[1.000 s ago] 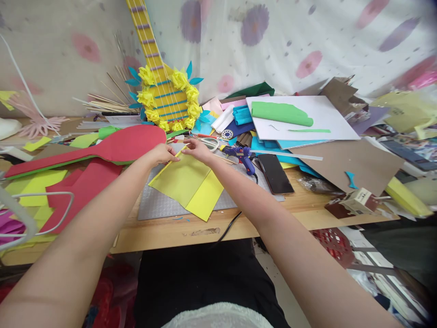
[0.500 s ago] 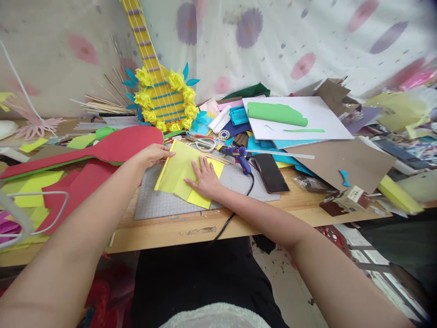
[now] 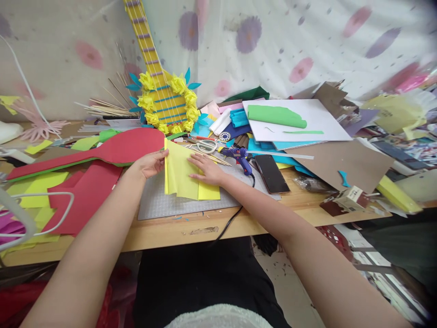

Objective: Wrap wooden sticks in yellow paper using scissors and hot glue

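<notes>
A folded sheet of yellow crepe paper (image 3: 179, 171) lies over the grey cutting mat (image 3: 153, 202), its left edge rolled or folded and lifted a little. My left hand (image 3: 153, 165) grips that left edge between thumb and fingers. Flat on the paper's right part rests my right hand (image 3: 206, 169), fingers stretched to the left. Just beyond it are white-handled scissors (image 3: 206, 146), thin wooden sticks (image 3: 221, 160) and a blue glue gun (image 3: 241, 157) with a clear glue stick in its back.
Left of the mat lies a red guitar-shaped cutout (image 3: 133, 146). A yellow paper guitar (image 3: 167, 107) with flowers leans at the back. A black phone (image 3: 271, 173) lies right of the glue gun, whose cord (image 3: 232, 218) hangs over the table's front edge. A small carton (image 3: 344, 200) stands farther right.
The yellow paper has turned so its left edge runs nearly straight toward me. My left hand has moved slightly left and nearer; my right hand has shifted a little upward with the paper.
</notes>
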The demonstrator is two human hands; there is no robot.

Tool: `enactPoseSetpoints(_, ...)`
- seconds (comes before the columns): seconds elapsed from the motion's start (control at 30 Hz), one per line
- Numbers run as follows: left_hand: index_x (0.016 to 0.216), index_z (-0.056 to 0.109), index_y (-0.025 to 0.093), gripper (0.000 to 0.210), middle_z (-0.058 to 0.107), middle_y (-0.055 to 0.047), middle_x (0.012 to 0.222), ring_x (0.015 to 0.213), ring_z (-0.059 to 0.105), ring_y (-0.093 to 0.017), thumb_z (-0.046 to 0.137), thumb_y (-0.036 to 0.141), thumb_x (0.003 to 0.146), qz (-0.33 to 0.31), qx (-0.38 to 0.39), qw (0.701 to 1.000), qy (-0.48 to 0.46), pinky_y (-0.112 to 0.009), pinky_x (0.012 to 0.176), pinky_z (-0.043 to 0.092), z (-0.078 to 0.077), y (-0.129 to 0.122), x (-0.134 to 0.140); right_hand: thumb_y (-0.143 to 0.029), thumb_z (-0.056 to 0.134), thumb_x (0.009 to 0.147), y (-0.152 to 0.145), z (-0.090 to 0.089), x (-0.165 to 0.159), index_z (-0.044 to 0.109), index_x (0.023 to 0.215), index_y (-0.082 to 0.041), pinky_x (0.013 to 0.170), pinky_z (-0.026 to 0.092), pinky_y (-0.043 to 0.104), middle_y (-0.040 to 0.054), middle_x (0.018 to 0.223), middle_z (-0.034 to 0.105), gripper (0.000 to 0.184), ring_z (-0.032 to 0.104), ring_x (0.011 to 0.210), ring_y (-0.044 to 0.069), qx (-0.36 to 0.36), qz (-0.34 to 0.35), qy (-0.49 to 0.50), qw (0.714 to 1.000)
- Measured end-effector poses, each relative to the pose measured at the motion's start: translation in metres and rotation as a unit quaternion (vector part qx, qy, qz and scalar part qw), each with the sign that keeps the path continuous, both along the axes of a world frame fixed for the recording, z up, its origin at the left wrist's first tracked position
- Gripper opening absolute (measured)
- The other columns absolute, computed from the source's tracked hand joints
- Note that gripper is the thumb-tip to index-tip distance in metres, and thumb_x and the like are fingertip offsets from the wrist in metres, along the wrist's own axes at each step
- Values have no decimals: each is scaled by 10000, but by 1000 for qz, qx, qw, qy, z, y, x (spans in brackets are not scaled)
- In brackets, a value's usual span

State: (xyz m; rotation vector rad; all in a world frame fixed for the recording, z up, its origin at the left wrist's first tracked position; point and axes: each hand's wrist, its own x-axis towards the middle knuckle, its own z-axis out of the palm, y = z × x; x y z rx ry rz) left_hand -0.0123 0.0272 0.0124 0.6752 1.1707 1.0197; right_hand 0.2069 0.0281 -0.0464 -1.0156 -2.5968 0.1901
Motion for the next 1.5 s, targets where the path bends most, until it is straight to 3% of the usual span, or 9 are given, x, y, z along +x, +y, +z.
enactPoseSetpoints(0.17,723,639,102,57,659,-49,640,504,598,-107,642,62,683,23,11,997,72,-194,504,486,10,-4,-7,-391,418,865,-13,4,-4,409,1283,-131,1011,315,367,136,1314,455,492,392,1233,215,-20,-164,50,985)
enactPoseSetpoints(0.3,625,609,100,109,639,-41,592,482,588,-109,707,59,603,10,9,987,160,-201,498,486,11,-3,-10,-344,496,808,-26,18,-3,444,1182,-120,858,420,390,169,1118,555,439,528,1041,272,-68,-300,-22,951)
enactPoseSetpoints(0.5,638,617,94,146,657,-69,638,555,623,-135,728,43,557,-82,-27,983,160,-216,555,509,22,-2,-19,-134,498,743,-33,36,-14,347,1261,-117,721,463,339,197,1195,494,541,578,953,260,-183,-283,-55,940)
enactPoseSetpoints(0.63,689,626,83,119,655,-67,656,551,618,-127,692,37,602,-79,-1,990,115,-209,536,509,28,-3,-26,-129,553,697,-14,47,-11,385,1253,-165,710,455,262,98,1101,573,582,584,896,189,-252,-160,-24,954)
enactPoseSetpoints(0.73,724,618,93,97,652,-42,673,555,613,-102,649,37,652,11,77,996,40,-192,550,512,21,1,-15,-82,482,725,15,59,-4,480,1186,-195,772,434,272,68,1090,579,474,561,921,177,-161,-136,-10,977)
enactPoseSetpoints(0.87,717,583,131,106,655,-12,706,625,632,-100,629,43,678,151,134,979,-9,-234,661,535,-4,9,23,-64,328,811,57,66,-5,531,1171,-175,855,398,363,122,1142,527,429,497,1038,237,12,-233,7,972)
enactPoseSetpoints(1.03,832,599,178,199,672,-20,749,797,653,-139,695,150,660,186,113,975,-45,-258,741,530,-38,19,48,-178,450,817,59,52,-18,581,1105,-138,957,325,391,149,1246,466,318,409,1159,268,48,-256,86,962)
enactPoseSetpoints(1.3,883,616,188,154,674,3,722,705,640,-77,561,85,782,263,67,953,-136,-189,718,537,-47,37,27,-481,464,825,-21,13,-4,590,725,-158,577,405,227,41,674,637,360,576,627,130,-228,-270,155,922)
enactPoseSetpoints(1.5,796,614,188,112,681,6,815,784,637,-65,530,118,820,251,77,958,-113,-158,756,517,-47,36,30,-493,503,809,-7,-1,-12,567,789,-155,357,365,165,54,802,669,344,582,480,76,-387,-193,330,839)
